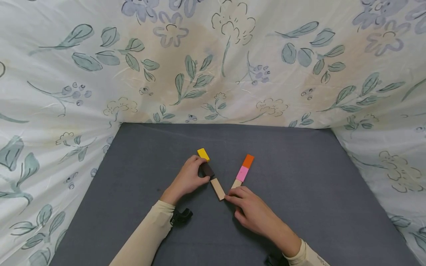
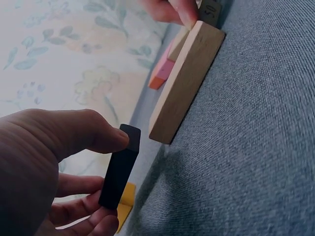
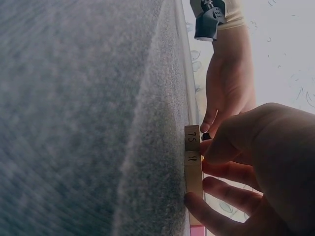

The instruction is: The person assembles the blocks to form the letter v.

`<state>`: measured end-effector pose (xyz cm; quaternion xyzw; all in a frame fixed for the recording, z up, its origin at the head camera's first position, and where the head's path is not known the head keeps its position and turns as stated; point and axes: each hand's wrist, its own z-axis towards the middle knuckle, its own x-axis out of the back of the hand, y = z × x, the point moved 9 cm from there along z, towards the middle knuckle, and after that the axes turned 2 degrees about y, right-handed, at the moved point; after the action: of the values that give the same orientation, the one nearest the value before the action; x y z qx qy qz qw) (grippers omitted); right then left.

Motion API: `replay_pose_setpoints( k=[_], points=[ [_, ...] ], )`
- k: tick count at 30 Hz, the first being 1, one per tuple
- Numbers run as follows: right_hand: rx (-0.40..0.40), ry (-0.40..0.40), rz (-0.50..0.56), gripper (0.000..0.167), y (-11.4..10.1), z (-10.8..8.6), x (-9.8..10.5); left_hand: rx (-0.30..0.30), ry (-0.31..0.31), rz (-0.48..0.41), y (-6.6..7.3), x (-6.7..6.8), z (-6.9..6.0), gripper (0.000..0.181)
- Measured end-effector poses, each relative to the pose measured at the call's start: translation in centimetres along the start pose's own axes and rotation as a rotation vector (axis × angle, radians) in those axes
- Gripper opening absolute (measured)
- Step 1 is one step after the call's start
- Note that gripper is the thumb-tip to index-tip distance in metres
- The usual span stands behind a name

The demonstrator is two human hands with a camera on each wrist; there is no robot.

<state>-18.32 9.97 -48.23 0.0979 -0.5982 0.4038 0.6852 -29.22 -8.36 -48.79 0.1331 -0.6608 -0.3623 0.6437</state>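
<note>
My left hand pinches a black block between thumb and fingers. Just beyond it lies a yellow block, partly covered by the fingers in the left wrist view. A plain wooden block continues that row toward me. My right hand touches the blocks at the near corner with its fingertips. There a second wooden block starts the other row, followed by a pink block and an orange block. Together the rows form a V. The right wrist view shows wooden ends marked 75 and 50.
A dark grey cloth covers the table. Floral fabric hangs at the back and both sides. A black wrist mount sits under the left wrist.
</note>
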Motion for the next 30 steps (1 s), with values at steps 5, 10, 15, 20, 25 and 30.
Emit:
replay_pose_setpoints(
  k=[5, 10, 15, 20, 25, 30],
  points=[
    [-0.002, -0.002, 0.0, 0.047, 0.0, 0.0, 0.0, -0.002, -0.017, -0.003, -0.1, -0.4, 0.2, 0.062],
    [-0.005, -0.002, 0.006, 0.046, 0.0, 0.0, 0.0, 0.002, -0.028, -0.001, -0.1, -0.6, 0.4, 0.062],
    [0.002, 0.005, 0.006, 0.046, -0.1, 0.1, 0.1, 0.0, -0.036, -0.002, 0.0, -0.8, 0.5, 0.062],
    [0.008, 0.01, 0.001, 0.047, -0.1, 0.1, 0.1, -0.01, -0.048, 0.005, 0.0, -1.1, 0.6, 0.061],
    [0.004, 0.009, 0.001, 0.047, -0.1, 0.0, 0.1, -0.02, -0.046, 0.009, 0.1, -1.2, 0.5, 0.06],
    [0.0, 0.008, 0.001, 0.047, -0.1, 0.0, 0.1, -0.027, -0.047, 0.012, 0.2, -1.2, 0.5, 0.059]
  ],
)
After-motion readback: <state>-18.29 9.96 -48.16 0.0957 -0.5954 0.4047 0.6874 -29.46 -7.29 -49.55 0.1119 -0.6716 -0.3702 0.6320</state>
